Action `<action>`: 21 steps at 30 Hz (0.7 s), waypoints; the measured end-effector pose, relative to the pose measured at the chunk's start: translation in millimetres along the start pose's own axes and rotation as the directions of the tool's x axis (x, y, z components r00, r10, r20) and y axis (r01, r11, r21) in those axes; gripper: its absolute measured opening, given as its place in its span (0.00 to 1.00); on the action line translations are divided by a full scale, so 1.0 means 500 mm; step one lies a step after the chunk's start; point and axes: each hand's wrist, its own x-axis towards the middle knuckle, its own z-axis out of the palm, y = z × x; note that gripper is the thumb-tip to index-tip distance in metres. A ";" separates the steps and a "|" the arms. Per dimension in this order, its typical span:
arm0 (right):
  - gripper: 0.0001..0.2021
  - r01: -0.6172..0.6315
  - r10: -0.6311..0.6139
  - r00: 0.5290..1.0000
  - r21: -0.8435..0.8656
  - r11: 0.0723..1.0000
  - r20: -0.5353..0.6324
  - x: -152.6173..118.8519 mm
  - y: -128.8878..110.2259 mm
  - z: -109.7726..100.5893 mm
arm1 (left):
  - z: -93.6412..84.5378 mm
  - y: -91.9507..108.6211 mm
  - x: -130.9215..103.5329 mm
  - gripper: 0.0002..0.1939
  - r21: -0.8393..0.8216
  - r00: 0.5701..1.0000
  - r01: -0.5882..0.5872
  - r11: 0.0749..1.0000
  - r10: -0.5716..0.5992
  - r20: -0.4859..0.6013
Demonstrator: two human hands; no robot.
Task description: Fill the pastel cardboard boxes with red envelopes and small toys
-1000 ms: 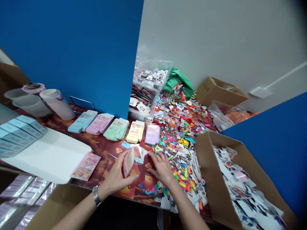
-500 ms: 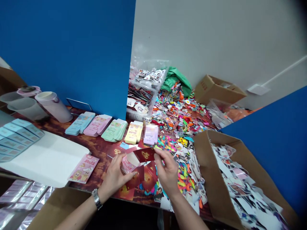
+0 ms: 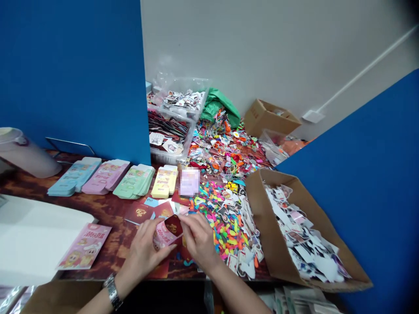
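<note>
Left hand (image 3: 144,250): grips the pink packet (image 3: 163,235), mouth held open to receive.
Right hand (image 3: 196,237): pinches the red card (image 3: 174,225), angled into that mouth.

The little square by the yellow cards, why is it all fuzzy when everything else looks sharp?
In the head view, that square is blotted into pale pink and purple blocks, so nothing on it can be read; the yellow cards beside it stay crisp, and so do the left hand and right hand. The top right corner is dark.
</note>
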 end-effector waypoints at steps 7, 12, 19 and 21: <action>0.11 -0.086 0.093 0.992 -0.076 0.993 0.083 -0.026 0.054 -0.047 | 0.000 -0.006 0.000 0.33 0.040 1.000 -0.018 0.999 0.019 -0.009; 0.19 -0.402 0.412 0.903 -0.577 0.711 -0.121 -0.060 0.198 -0.123 | -0.002 -0.011 -0.001 0.34 0.031 1.000 0.022 0.999 -0.023 0.020; 0.16 -0.438 0.448 0.886 -0.533 0.724 -0.119 -0.084 0.249 -0.137 | 0.006 0.002 -0.001 0.33 0.003 0.999 0.041 0.999 -0.041 0.034; 0.16 -0.464 0.452 0.881 -0.441 0.768 -0.141 -0.076 0.231 -0.147 | 0.003 0.000 0.001 0.33 0.008 0.998 0.052 0.999 -0.053 0.038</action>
